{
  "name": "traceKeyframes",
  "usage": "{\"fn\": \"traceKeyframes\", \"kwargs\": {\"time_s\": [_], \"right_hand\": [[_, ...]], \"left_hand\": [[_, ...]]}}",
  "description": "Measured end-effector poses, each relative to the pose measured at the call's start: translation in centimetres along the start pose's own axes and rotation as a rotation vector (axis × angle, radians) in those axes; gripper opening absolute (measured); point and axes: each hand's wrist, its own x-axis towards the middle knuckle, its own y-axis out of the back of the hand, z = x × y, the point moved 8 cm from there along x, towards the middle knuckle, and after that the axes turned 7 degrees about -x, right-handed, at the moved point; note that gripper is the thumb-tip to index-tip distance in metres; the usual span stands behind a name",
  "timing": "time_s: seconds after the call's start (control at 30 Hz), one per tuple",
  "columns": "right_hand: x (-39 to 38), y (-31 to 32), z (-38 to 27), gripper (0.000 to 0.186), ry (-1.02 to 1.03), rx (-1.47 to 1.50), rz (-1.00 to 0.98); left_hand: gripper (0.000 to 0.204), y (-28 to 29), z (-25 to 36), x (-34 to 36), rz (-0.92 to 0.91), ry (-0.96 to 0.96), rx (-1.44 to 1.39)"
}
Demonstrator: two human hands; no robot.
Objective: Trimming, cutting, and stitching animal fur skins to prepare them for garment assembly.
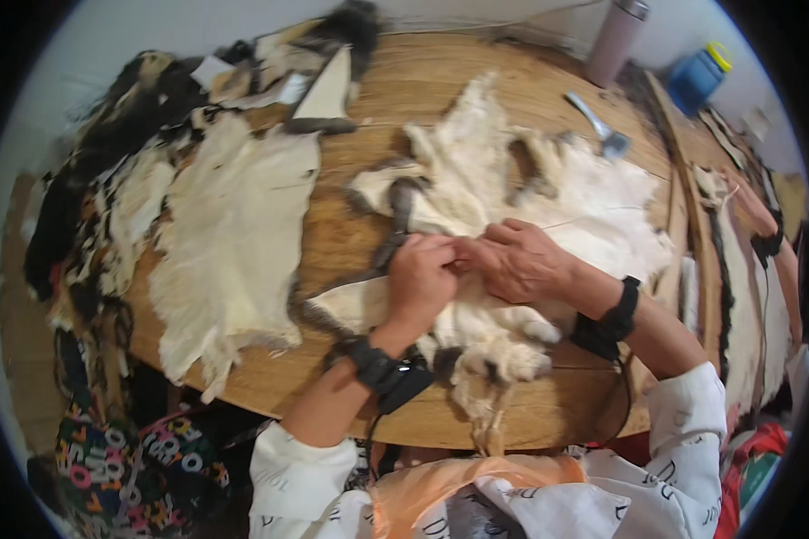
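Note:
A cream hide with dark fur edges (449, 157) lies spread in the middle of the wooden table (422, 63), with furry flaps hanging over the front edge. My left hand (422, 278) is closed on a piece of this hide at its middle. My right hand (521, 260) meets it there, fingers curled and pinched; whatever is between them is hidden. A thin thread-like line (566, 218) crosses the hide just above my right hand.
Another pale hide (229, 234) lies left, beside dark fur scraps (130, 99). A brush (613, 142), pink flask (613, 40) and blue bottle (694, 79) stand or lie back right. Beyond wooden strips (706, 296), another person's arm (786, 269) works on a hide.

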Motion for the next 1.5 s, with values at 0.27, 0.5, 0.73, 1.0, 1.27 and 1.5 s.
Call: {"fn": "traceKeyframes", "kwargs": {"time_s": [0.27, 0.5, 0.73, 1.0, 1.27, 1.5], "right_hand": [[-1.3, 1.9, -0.9, 0.022, 0.081, -0.132, 0.192], [-0.8, 2.8, -2.7, 0.015, 0.134, -0.049, 0.246], [-7.9, 4.6, 0.4, 0.006, -0.570, 1.304, 0.450], [-20.6, 15.3, 0.8, 0.019, -0.699, 1.109, 1.289], [-28.0, 20.1, 0.8, 0.020, -0.498, 0.992, 1.371], [-25.9, 10.8, 3.5, 0.027, -1.239, 0.542, 0.765]], "left_hand": [[0.014, -0.2, -0.1, 0.1, -0.027, 0.027, -0.044], [0.013, -0.2, 0.4, -0.2, -0.005, -0.018, -0.024], [0.016, -0.6, 0.3, -0.3, -0.116, -0.021, 0.022], [0.019, -1.0, 0.4, -0.5, -0.122, -0.036, 0.036], [0.022, -0.6, 0.5, -0.5, -0.115, -0.042, 0.023], [0.027, -1.0, 2.0, -0.9, -0.199, -0.131, 0.026]]}}
